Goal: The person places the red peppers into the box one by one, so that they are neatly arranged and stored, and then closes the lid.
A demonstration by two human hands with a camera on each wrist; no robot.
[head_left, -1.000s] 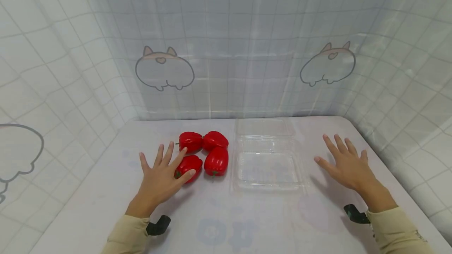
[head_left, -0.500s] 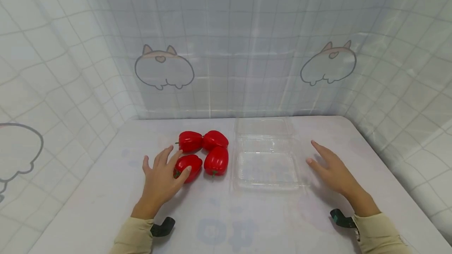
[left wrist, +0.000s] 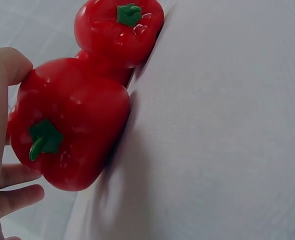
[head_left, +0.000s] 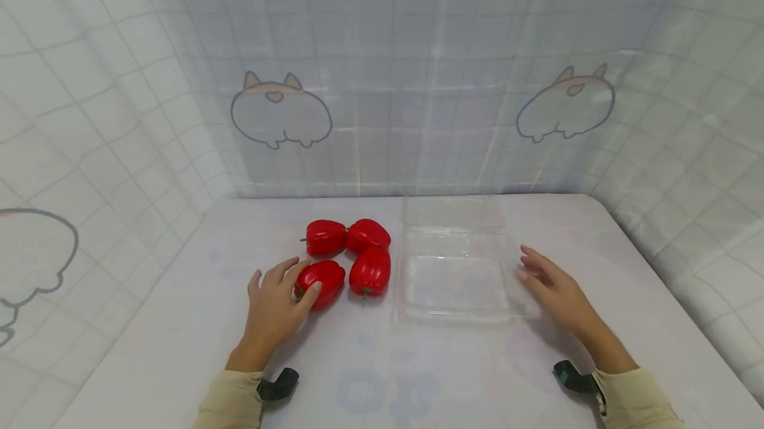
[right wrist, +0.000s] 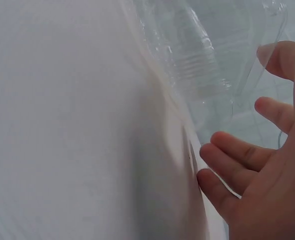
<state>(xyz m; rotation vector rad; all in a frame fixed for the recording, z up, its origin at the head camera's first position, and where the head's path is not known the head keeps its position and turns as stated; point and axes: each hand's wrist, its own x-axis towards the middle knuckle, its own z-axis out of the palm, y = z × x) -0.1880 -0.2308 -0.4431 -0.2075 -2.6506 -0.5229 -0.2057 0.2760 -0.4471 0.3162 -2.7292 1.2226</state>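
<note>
On the white table (head_left: 179, 329), left of the middle, the nearest red pepper (head_left: 327, 281) lies on its side at the person's left hand (head_left: 268, 313). That hand's thumb is at the pepper's near right side and the index finger at its far left side; 2 other fingertips show below it in the left wrist view, slightly apart. Whether the grip is firm I cannot tell. The pepper's green stem faces the wrist.

Just beyond lie 3 more: a rear left pepper (head_left: 325, 238) with its stem to the left, a rear right pepper (head_left: 370, 235) next to it, and a front right pepper (head_left: 370, 273) with its stem toward the person.

To the right of these, a clear plastic container (head_left: 453, 313) lies open, its lid (head_left: 453, 212) laid back toward the tiled-pattern backdrop (head_left: 418, 38). The right hand (head_left: 561, 296) is at the container's right edge, thumb and fingers apart and lightly bent, holding nothing; whether the thumb tip touches the plastic I cannot tell. Beige sleeves (head_left: 638, 402) cover both forearms.
</note>
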